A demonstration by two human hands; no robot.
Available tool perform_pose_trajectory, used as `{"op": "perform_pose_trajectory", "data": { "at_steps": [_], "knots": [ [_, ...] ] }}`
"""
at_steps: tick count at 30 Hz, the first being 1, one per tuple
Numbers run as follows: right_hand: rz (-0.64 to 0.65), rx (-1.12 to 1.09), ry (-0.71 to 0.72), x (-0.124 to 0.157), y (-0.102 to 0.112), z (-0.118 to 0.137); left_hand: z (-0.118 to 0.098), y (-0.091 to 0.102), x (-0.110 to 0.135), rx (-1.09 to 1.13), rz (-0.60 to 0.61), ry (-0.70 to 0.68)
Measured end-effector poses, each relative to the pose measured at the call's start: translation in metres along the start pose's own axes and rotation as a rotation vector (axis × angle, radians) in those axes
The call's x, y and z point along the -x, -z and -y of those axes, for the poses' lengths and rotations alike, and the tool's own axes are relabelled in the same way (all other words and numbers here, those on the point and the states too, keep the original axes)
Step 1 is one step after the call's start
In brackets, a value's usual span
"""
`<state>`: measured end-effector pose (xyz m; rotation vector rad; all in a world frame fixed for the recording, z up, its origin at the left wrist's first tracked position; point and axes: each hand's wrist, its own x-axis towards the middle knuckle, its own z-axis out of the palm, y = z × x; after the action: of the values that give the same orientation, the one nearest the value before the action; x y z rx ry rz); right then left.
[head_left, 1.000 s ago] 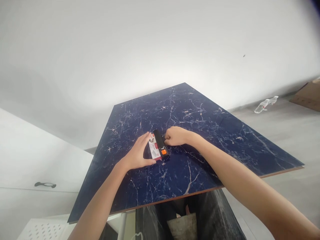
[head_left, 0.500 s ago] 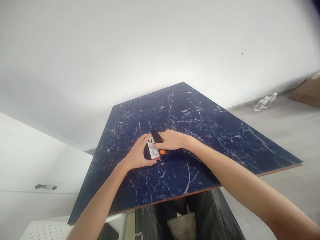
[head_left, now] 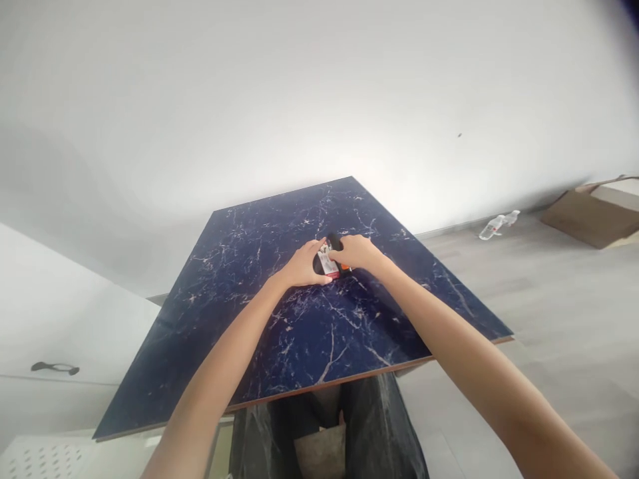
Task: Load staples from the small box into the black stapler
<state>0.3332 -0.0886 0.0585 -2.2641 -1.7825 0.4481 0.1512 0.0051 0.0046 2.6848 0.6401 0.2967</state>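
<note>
A small white and red box lies on a dark blue marble-patterned slab. Beside it lies a slim black device with an orange patch. My left hand wraps around the box from the left, thumb along its near side. My right hand has its fingers curled over the black device from the right. Both hands meet over the two objects, which are mostly covered.
The slab rests on a black-wrapped stand and overhangs it. A white cabinet with a dark handle stands at the left. On the grey floor at the right lie a plastic bottle and a cardboard box.
My right hand moved from beside the black device onto it and closed over it. The view pulled back, so hands and objects sit farther away on the slab.
</note>
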Motion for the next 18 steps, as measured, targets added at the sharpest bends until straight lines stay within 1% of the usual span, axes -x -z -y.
{"op": "perform_pose_trajectory", "data": {
  "at_steps": [3,5,8,10,12,14,16,18],
  "knots": [
    [0.007,0.045,-0.109,-0.010,0.021,-0.043,-0.023,-0.014,-0.056,-0.024,0.017,-0.022],
    [-0.003,0.052,-0.166,-0.012,0.032,-0.072,-0.038,-0.022,-0.089,-0.046,0.041,-0.048],
    [-0.100,0.075,-0.208,-0.010,0.041,-0.107,-0.056,-0.032,-0.128,-0.051,0.099,-0.063],
    [-0.174,0.074,-0.200,-0.006,0.039,-0.123,-0.063,-0.036,-0.145,-0.042,0.143,-0.023],
    [-0.242,0.034,-0.163,0.000,0.033,-0.132,-0.068,-0.038,-0.156,-0.031,0.185,0.023],
    [-0.314,-0.040,-0.154,0.007,0.022,-0.135,-0.071,-0.038,-0.157,-0.018,0.214,0.048],
    [-0.380,-0.123,-0.193,0.015,0.010,-0.136,-0.071,-0.036,-0.150,0.003,0.226,0.061],
    [-0.482,-0.163,-0.233,0.023,-0.002,-0.135,-0.068,-0.032,-0.133,0.044,0.211,0.077]
  ]
}}
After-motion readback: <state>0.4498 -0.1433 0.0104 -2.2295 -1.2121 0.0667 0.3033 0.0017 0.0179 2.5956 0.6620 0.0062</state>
